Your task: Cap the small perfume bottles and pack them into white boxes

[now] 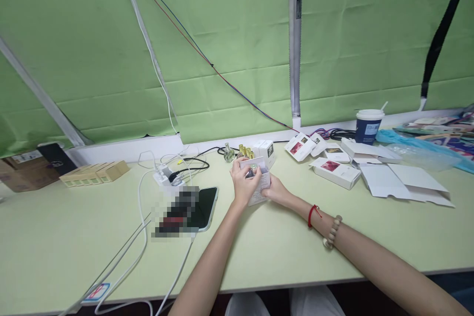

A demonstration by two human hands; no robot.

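My right hand [277,191] is closed on the side of a small white printed box [261,195], held tilted above the table. The fingers of my left hand [242,185] close on a small glass bottle [254,168] at the box's open top; how deep it sits inside is hidden. Just behind the hands stand several small bottles with gold caps [244,150]. To their left is a clear glass bottle [228,154]. Another white box [263,152] stands upright behind the held one.
White cartons with red pictures [335,172] and flattened white cardboard [403,182] lie at right, near a dark blue cup [368,127]. Left are a phone [207,207], a power strip [168,177] with cables, and yellowish small boxes [94,174]. A green sheet [229,34] hangs behind.
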